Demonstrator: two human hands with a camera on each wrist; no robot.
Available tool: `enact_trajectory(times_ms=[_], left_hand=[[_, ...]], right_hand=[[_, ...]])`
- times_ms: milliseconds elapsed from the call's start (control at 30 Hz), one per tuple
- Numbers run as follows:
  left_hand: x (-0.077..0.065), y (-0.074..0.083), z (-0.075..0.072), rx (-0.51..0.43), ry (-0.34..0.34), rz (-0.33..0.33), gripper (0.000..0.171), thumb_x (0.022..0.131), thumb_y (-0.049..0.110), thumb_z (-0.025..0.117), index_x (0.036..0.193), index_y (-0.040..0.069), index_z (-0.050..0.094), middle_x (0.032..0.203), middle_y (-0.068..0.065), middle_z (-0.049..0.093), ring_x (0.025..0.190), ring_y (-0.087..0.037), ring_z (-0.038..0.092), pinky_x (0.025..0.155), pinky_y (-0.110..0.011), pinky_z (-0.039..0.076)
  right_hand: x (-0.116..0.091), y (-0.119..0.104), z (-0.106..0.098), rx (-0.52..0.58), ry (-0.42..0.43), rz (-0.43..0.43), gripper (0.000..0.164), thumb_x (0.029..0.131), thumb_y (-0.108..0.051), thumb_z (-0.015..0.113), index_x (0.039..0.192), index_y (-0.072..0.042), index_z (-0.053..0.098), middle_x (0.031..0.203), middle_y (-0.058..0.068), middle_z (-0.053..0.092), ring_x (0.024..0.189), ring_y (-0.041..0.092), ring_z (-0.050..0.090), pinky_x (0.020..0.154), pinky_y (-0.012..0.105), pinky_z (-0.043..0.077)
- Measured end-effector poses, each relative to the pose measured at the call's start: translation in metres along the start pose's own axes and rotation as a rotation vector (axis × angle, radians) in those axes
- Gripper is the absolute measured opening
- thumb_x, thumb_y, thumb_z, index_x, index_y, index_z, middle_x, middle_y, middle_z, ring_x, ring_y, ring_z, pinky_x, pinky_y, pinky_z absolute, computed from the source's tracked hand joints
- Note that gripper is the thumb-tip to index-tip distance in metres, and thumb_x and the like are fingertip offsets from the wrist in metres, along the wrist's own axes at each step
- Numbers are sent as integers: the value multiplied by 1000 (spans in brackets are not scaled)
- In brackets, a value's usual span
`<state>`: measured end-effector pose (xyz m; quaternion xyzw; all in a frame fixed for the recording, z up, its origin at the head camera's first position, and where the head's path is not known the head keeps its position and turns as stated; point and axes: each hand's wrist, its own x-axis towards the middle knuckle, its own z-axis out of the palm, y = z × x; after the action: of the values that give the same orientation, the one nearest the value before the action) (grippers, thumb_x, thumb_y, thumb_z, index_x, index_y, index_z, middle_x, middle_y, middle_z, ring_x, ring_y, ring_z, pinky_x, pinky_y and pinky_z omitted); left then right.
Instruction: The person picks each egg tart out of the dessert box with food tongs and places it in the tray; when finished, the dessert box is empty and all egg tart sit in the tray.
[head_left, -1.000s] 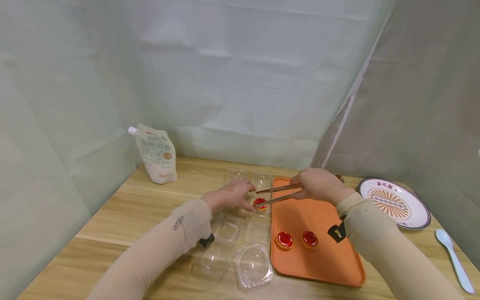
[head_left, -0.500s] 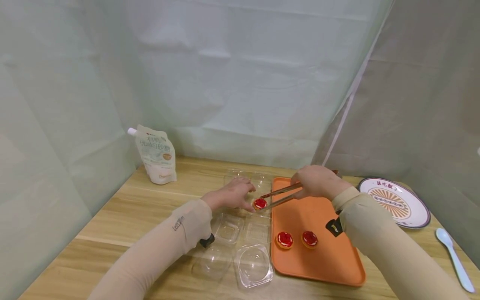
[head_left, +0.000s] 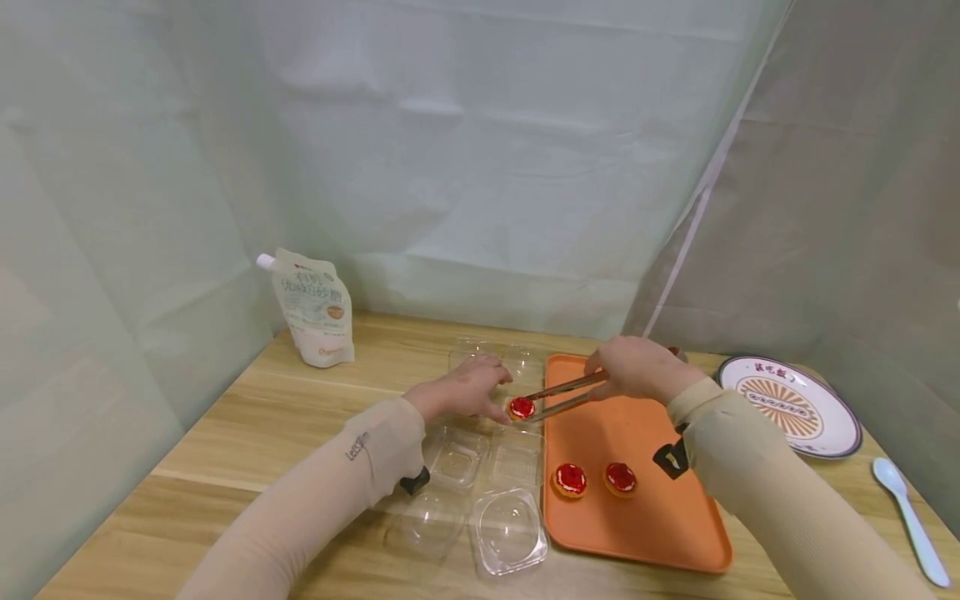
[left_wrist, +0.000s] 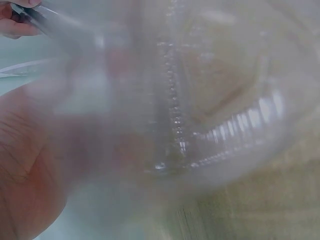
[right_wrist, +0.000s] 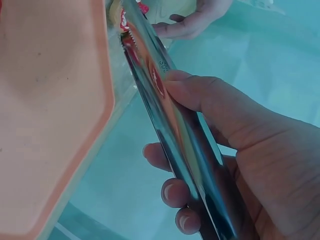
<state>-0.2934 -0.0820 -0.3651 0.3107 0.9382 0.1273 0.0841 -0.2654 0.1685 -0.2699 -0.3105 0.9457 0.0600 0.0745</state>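
Observation:
My right hand (head_left: 637,367) grips metal tongs (right_wrist: 172,125), thumb on one arm and fingers on the other. Their tips are parted at the right side of a small tart with red topping (head_left: 521,407), which sits in a clear plastic container (head_left: 517,360). My left hand (head_left: 467,387) holds this container, thumb and fingers spread either side of the tart. In the left wrist view, blurred clear plastic covers much of the hand (left_wrist: 25,165). Two more red-topped tarts, a left one (head_left: 569,481) and a right one (head_left: 620,479), lie on the orange tray (head_left: 637,533).
Another open clear container (head_left: 508,533) lies nearer me, left of the tray. A patterned plate (head_left: 836,417) and a pale blue spoon (head_left: 911,521) are to the right. A spouted pouch (head_left: 313,312) stands at the back left, before the curtain (head_left: 480,167).
The tong tips have drawn back to the right, from over the tart to its right edge. The tart stays in the container. My left hand has barely moved.

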Motion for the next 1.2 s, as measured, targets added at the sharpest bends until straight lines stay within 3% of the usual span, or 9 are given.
enact_trajectory(times_ms=[433, 800, 1033, 1200], left_hand=[[1, -1, -1, -5, -7, 0, 72, 75, 44, 78, 132, 6, 55, 140, -11, 53, 141, -31, 34, 122, -44, 18], [1, -1, 0, 30, 13, 24, 70, 75, 45, 78, 129, 5, 57, 131, -9, 58, 132, -28, 44, 118, -42, 27], [2, -2, 0, 20, 10, 17, 71, 75, 45, 79, 130, 6, 57, 132, -9, 58, 134, -28, 42, 118, -43, 26], [2, -2, 0, 11, 16, 21, 70, 75, 45, 79, 129, 5, 58, 131, -11, 58, 133, -29, 43, 118, -43, 27]], right_hand=[[-7, 5, 6, 31, 40, -9, 23, 81, -32, 76, 95, -15, 74, 81, -5, 68, 67, 9, 58, 62, 31, 52], [-16, 8, 8, 75, 108, -27, 22, 82, -31, 75, 98, -16, 74, 90, 0, 72, 72, 10, 63, 67, 34, 56], [-30, 10, 7, 106, 147, 12, 29, 81, -31, 75, 105, -15, 73, 93, -2, 72, 75, 11, 63, 71, 36, 56], [-43, 13, 6, 93, 193, 23, 30, 81, -34, 75, 106, -16, 73, 88, -4, 69, 72, 9, 60, 66, 34, 54]])
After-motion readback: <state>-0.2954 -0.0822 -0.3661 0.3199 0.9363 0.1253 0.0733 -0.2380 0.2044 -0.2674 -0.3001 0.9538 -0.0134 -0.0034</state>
